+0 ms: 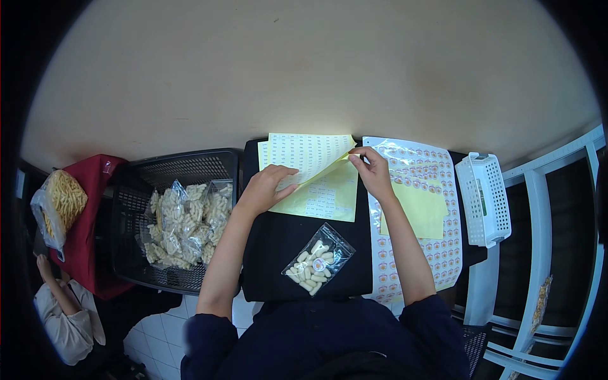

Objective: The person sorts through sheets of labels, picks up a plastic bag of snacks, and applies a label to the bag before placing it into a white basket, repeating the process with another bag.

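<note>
A sheet of small printed labels (301, 152) lies on the black table in front of me, its lower right part lifted and curled over, showing a yellow backing. My right hand (372, 170) pinches the raised right edge of this sheet between thumb and fingers. My left hand (269, 189) rests at the sheet's left side, thumb and forefinger apart. Under the lifted part lies another yellow sheet (345, 199) with a few labels at its lower end. Nearer to me is a clear zip bag (318, 259) of pale, finger-shaped pieces, with a round sticker on it.
At left stands a black basket (136, 183) with several bags of pale snacks. Beyond it, a bag of yellow sticks (63, 199) lies on red cloth (98, 228), near another person's arm (57, 288). Rightward are a round-sticker sheet (386, 272), yellow paper (415, 212) and a white basket (468, 199).
</note>
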Demonstrator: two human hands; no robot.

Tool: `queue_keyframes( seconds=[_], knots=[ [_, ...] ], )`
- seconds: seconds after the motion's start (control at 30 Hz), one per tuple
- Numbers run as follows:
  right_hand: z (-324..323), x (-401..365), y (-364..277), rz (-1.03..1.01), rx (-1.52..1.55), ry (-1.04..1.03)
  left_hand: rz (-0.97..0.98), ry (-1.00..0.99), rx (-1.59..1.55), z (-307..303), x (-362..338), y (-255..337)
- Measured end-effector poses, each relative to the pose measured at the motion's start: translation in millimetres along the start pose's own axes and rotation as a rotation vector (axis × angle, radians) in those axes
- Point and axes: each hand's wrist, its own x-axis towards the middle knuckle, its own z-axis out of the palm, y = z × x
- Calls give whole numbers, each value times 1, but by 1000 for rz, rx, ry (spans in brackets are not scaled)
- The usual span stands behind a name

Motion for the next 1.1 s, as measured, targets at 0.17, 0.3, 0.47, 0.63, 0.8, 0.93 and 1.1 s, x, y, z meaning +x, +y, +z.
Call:
queue_keyframes(
  seconds=[0.17,0.3,0.47,0.63,0.8,0.93,1.1],
  knots=[
    [-17,-17,17,-57,-15,-23,-233,39,-87,1,8,5],
    [-10,-37,34,320,-10,28,-82,190,17,6,11,-4],
    [-1,-40,44,360,-48,179,16,-31,50,4,9,-2],
    [2,-29,27,590,130,244,89,-97,91,4,0,8],
    [-13,-22,29,535,506,200,50,-132,77,14,-3,0],
    [-33,-26,22,509,501,200,113,-97,93,15,-4,0],
    [-36,-45,52,460,29,190,257,58,96,27,-9,-8]
  ],
)
